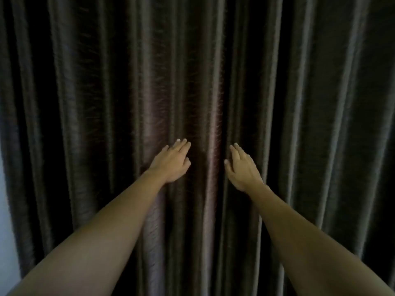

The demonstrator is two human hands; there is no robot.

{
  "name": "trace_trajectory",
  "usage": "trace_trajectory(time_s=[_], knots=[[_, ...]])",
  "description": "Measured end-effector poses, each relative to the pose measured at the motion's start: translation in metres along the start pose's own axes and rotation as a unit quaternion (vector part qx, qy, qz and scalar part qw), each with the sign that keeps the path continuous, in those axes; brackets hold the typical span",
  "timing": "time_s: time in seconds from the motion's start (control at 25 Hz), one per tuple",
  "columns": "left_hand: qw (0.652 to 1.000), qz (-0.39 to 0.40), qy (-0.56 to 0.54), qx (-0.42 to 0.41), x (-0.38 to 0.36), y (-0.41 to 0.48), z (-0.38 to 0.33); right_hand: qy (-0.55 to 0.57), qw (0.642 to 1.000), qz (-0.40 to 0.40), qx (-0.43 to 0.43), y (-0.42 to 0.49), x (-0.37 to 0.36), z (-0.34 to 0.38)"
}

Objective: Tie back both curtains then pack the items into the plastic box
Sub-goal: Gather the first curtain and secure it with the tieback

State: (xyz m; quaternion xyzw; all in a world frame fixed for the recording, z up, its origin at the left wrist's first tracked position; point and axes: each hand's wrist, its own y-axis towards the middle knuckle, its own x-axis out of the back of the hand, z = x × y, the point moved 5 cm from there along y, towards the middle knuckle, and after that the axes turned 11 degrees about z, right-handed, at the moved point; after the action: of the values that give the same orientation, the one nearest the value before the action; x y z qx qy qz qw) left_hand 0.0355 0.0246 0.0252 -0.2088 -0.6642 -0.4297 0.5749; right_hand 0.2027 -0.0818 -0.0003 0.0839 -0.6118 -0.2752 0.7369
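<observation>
Both palms lie flat, gripping nothing: your left hand (173,162) on the left curtain (96,82), your right hand (242,167) on the right curtain (299,82), beside the middle folds. Nothing's tied yet; next, part and gather one.

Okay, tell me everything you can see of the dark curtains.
The dark curtains hang drawn shut in deep vertical folds, filling nearly the whole view. The fabric looks heavy, with a faint brownish sheen. No tieback shows. The left hand and right hand touch folds near the middle with straight fingers, set apart from each other.
</observation>
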Motion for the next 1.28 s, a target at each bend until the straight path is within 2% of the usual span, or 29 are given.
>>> trace_trajectory(time_s=[0.16,0.28,0.36,0.48,0.6,0.64,0.76,0.84,0.96,1.08,1.28], knots=[[0.992,-0.078,-0.014,-0.094,0.020,0.040,-0.026,0.041,0.994,-0.093,-0.025,0.005,0.033,-0.044],[0.981,-0.132,-0.029,-0.139,0.040,0.084,-0.060,0.120,0.981,-0.149,-0.028,0.027,0.057,-0.084],[0.970,-0.191,-0.001,-0.149,0.056,0.112,-0.081,0.192,0.969,-0.153,-0.030,0.051,0.065,-0.103],[0.945,-0.272,0.086,-0.159,0.082,0.155,-0.110,0.311,0.944,-0.114,-0.002,0.095,0.062,-0.122],[0.930,-0.292,0.197,-0.103,0.113,0.194,-0.119,0.367,0.926,-0.056,0.071,0.140,0.055,-0.117],[0.925,-0.285,0.239,-0.074,0.123,0.204,-0.118,0.346,0.932,-0.044,0.092,0.154,0.053,-0.110],[0.896,-0.293,0.332,0.017,0.152,0.218,-0.105,0.207,0.959,-0.083,0.173,0.192,0.048,-0.079],[0.869,-0.312,0.373,0.088,0.169,0.214,-0.086,0.168,0.954,-0.105,0.227,0.206,0.042,-0.052],[0.849,-0.326,0.375,0.177,0.191,0.197,-0.032,0.179,0.928,-0.086,0.314,0.224,0.021,-0.001],[0.826,-0.334,0.395,0.223,0.206,0.170,0.019,0.190,0.904,-0.055,0.379,0.234,-0.001,0.060],[0.815,-0.293,0.416,0.277,0.227,0.132,0.088,0.212,0.886,-0.014,0.413,0.244,-0.023,0.142]])
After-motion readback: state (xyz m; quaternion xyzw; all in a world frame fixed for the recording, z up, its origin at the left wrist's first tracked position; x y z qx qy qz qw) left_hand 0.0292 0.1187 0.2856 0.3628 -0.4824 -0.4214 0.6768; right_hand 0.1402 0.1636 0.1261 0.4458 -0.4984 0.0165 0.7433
